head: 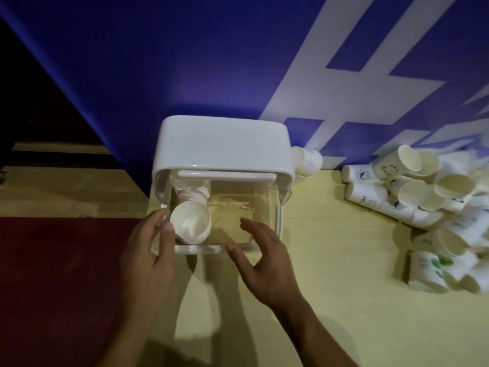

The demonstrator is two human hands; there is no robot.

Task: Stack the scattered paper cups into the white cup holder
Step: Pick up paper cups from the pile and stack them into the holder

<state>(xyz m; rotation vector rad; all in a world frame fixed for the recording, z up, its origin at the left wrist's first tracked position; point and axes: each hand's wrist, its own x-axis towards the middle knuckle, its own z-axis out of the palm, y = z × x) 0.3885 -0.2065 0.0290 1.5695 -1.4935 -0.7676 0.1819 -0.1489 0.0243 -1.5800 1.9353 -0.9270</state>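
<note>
The white cup holder (223, 144) stands at the table's back, with a white top and a clear front compartment. Inside its left side lies a stack of paper cups (191, 221), mouth towards me. My left hand (148, 250) rests against the holder's left front corner, thumb on the clear wall near the stack. My right hand (260, 258) hovers over the clear front on the right, fingers spread and straight, holding nothing. A heap of scattered paper cups (423, 205) lies at the right of the table.
A blue wall with white lettering (344, 75) rises right behind the holder. One loose cup (308, 161) lies behind the holder's right corner. The pale wooden table (330, 287) ends at the left, where a dark red floor (53, 287) shows.
</note>
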